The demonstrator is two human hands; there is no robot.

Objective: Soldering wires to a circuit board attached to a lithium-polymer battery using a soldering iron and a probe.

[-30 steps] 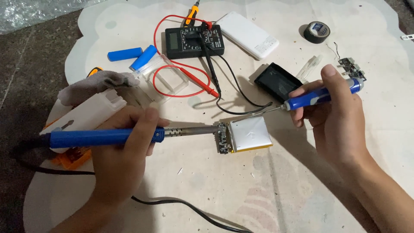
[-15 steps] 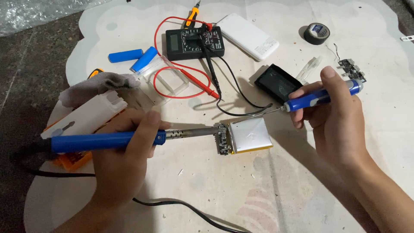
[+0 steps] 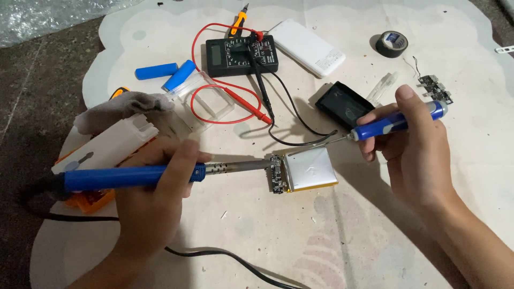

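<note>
Pale, stained cloth point(image 3: 375, 225) covers the work surface and carries every item, filling most of the frame. At lower left, the left hand point(image 3: 155, 208) is closed around the blue handle of a soldering iron point(image 3: 134, 176), held level so that its metal tip reaches the small circuit board point(image 3: 277, 174) at frame centre. At right, the right hand point(image 3: 417, 155) grips a blue-handled screwdriver point(image 3: 396, 122) like a pen; its thin shaft slants down to the silver pouch battery point(image 3: 310, 169), apparently pinning it while the iron works. Board and battery lie joined, edge to edge. At upper centre sits a black multimeter point(image 3: 241, 53) with red and black leads looped below it, a white power bank point(image 3: 310, 48) just beside it. A clear plastic box point(image 3: 214, 101) at centre left appears empty. Two blue cylindrical cells point(image 3: 166, 72) lie at upper left; a roll of black tape point(image 3: 392, 44) lies at upper right.
</note>
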